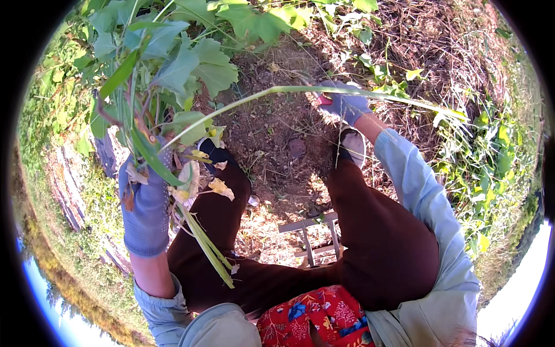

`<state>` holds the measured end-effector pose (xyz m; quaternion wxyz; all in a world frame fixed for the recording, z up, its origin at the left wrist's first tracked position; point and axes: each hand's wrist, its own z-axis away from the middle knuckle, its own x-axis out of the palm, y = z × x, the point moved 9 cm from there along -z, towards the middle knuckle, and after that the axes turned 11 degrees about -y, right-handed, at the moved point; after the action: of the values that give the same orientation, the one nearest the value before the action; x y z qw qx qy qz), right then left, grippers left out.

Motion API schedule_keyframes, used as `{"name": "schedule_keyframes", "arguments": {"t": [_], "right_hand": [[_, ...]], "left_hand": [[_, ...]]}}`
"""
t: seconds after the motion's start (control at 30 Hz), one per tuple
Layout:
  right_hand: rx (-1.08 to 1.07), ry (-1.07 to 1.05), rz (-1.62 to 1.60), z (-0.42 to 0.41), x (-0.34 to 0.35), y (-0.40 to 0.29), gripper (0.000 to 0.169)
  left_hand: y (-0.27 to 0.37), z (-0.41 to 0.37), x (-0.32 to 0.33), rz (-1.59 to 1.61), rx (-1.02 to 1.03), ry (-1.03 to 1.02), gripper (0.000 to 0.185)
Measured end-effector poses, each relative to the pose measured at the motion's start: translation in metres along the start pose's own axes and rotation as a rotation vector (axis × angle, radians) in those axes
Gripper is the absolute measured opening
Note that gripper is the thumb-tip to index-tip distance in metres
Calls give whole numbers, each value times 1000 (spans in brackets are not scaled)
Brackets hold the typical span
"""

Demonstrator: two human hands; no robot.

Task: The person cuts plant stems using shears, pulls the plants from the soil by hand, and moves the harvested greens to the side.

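Note:
My left hand (147,199), in a blue-grey knit glove with dots, grips a bunch of cut leafy stems (204,243). Broad green lobed leaves (212,65) and long grass blades spread above it, and pale stem ends hang below over my thigh. One long bent stalk (277,90) arches from the bunch to the right, passing near my right hand (344,102). That hand, also gloved, is closed around something red or pink, probably a handle; the rest of it is hidden. A few yellowed dry leaves (221,189) cling beside my left hand.
Bare brown soil (277,130) with plant litter lies between my shoes. A slatted low seat or frame (310,234) shows between my legs. Dry cut stems (438,47) are heaped at the upper right, green vines (498,160) at the right. Weathered wood (67,186) lies at the left.

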<state>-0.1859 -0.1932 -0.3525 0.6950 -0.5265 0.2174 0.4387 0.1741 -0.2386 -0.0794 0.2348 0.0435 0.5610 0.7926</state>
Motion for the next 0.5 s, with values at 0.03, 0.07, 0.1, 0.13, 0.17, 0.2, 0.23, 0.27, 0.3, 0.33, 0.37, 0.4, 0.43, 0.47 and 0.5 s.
{"name": "schedule_keyframes", "arguments": {"t": [0.03,0.07,0.1,0.13,0.17,0.2,0.23,0.27,0.3,0.33,0.37,0.4,0.43,0.47,0.5], "right_hand": [[-8,92,191,12,-32,-26,32],[14,40,142,19,-42,-14,34],[29,-16,87,27,-49,1,36],[16,-4,190,39,-60,-1,37],[4,12,292,55,-72,-7,39],[20,-31,342,67,-76,-2,41],[39,-73,393,76,-76,4,42],[51,-113,407,85,-75,9,45],[58,-155,418,89,-70,9,47],[44,-174,437,92,-65,4,53],[50,-211,440,91,-56,2,57],[-1,-189,455,87,-50,-5,57],[-50,-167,470,85,-44,-13,58],[-76,-164,548,82,-36,-19,60],[-48,-203,552,77,-28,-19,61]], "left_hand": [[-4,5,-10,-25,-8,36,38],[-7,5,-16,-51,0,52,39],[-9,4,-24,-84,-1,72,39],[-15,7,-32,-116,-9,93,39],[-16,7,-38,-141,-3,102,39],[-15,7,-40,-151,1,103,39],[-6,6,-35,-117,13,74,38],[2,4,-29,-79,28,42,38],[8,5,-29,-159,109,57,37],[13,4,-28,-240,188,72,36],[11,5,-30,-222,144,92,34],[13,6,-30,-205,102,111,33],[15,7,-30,-187,59,132,32],[21,6,-28,-209,97,145,31],[25,4,-24,-225,137,154,31]]}}
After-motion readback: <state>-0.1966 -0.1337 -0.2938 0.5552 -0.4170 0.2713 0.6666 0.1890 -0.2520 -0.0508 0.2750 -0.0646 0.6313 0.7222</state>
